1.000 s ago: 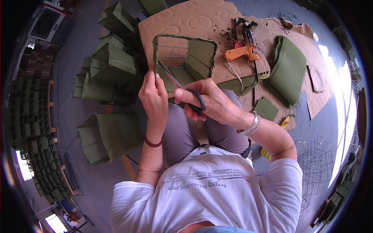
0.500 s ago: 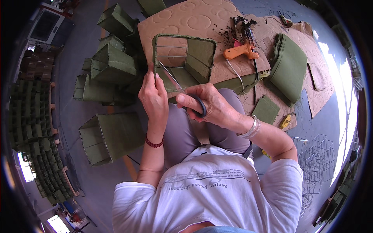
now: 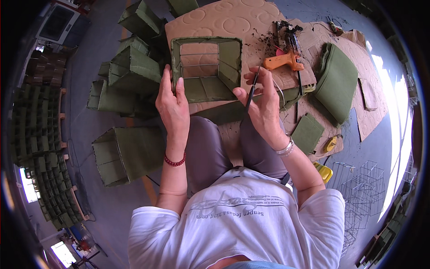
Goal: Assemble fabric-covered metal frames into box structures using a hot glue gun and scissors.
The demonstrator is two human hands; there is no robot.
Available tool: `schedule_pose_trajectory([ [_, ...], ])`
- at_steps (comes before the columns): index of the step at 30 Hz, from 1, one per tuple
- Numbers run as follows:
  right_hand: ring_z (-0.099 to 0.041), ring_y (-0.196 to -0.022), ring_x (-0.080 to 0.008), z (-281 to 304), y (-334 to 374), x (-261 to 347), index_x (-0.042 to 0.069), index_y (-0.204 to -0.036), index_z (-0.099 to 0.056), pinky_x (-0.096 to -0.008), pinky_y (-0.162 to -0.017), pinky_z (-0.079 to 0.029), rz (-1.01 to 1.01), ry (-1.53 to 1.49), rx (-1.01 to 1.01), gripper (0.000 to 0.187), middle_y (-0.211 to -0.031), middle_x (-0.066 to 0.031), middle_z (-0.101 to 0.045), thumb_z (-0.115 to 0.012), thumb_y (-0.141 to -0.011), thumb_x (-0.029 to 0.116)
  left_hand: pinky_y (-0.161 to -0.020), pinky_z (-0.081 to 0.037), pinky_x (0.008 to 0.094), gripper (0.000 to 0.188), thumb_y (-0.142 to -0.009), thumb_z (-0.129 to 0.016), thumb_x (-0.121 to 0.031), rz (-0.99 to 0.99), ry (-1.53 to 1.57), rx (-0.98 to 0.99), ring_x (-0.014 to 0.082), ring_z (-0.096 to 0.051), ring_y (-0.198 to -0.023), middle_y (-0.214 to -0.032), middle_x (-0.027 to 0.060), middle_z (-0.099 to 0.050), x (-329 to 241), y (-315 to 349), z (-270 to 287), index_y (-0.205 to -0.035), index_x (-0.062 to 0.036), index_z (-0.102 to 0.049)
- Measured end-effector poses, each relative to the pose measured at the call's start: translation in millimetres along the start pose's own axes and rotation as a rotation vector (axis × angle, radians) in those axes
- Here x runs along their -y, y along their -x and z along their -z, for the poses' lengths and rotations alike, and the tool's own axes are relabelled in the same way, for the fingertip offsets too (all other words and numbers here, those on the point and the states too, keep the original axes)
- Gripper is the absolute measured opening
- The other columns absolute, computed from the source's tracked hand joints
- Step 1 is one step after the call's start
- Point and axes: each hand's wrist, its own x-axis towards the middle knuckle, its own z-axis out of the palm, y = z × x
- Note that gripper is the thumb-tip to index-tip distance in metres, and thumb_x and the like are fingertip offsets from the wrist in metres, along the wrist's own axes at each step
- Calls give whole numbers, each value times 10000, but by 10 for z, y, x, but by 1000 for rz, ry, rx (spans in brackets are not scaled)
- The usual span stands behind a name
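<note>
A green fabric box (image 3: 230, 62) with a thin wire frame lies with its opening toward me, at the edge of the cardboard in front of my knees. Gripping its near left edge is my left hand (image 3: 174, 110), thumb on the front rim and fingers along the outer side. My right hand (image 3: 265, 110) is at the box's right corner, fingers partly spread. Between its thumb and fingers are the scissors (image 3: 251, 92), turned edge-on so that only a dark narrow strip shows. Whether the right fingertips touch the box, I cannot tell.
An orange glue gun (image 3: 283, 60) lies on the embossed cardboard (image 3: 215, 22) among black scraps. Folded green fabric (image 3: 336, 83) is stacked to its right. Several green boxes (image 3: 136, 67) crowd the left side. Wire frames (image 3: 367, 184) stand on the floor at right.
My right hand has drawn the scissors away from the box's front edge, moving right and turning them upright. The box has turned a little and shifted left; my left hand still holds its left side.
</note>
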Motion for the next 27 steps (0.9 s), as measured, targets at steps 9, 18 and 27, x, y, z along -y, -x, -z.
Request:
schedule_pose_trajectory([
  [9, -607, -992, -399, -368, -336, -208, 23, -1164, -530, -433, -850, -482, -109, -143, 53, 452, -1021, -202, -632, -669, -735, -2, -946, -488, 421, 591, -962, -594, -292, 160, 200, 97, 336, -535, -1204, -1316, 229, -506, 72, -35, 190, -1393, 54, -384],
  [18, -633, -952, -151, -363, -381, -392, 24, -1215, -569, -264, -638, -549, -101, -168, 116, 513, -1084, -109, -642, -645, -726, -114, -666, -477, 313, 362, -910, -604, -62, 153, -78, 404, 187, -545, -636, -743, 231, -586, 68, -625, 274, -1263, 16, -586],
  [27, -640, -759, -309, 251, -418, 159, 14, -1055, -615, -401, -662, -510, 121, 18, 209, 398, -795, -118, -616, -774, -736, 189, -797, -501, 362, 325, -912, -534, 31, -18, 87, -185, 320, -654, -851, -998, 267, -656, 46, -121, -194, -1231, 57, -589],
])
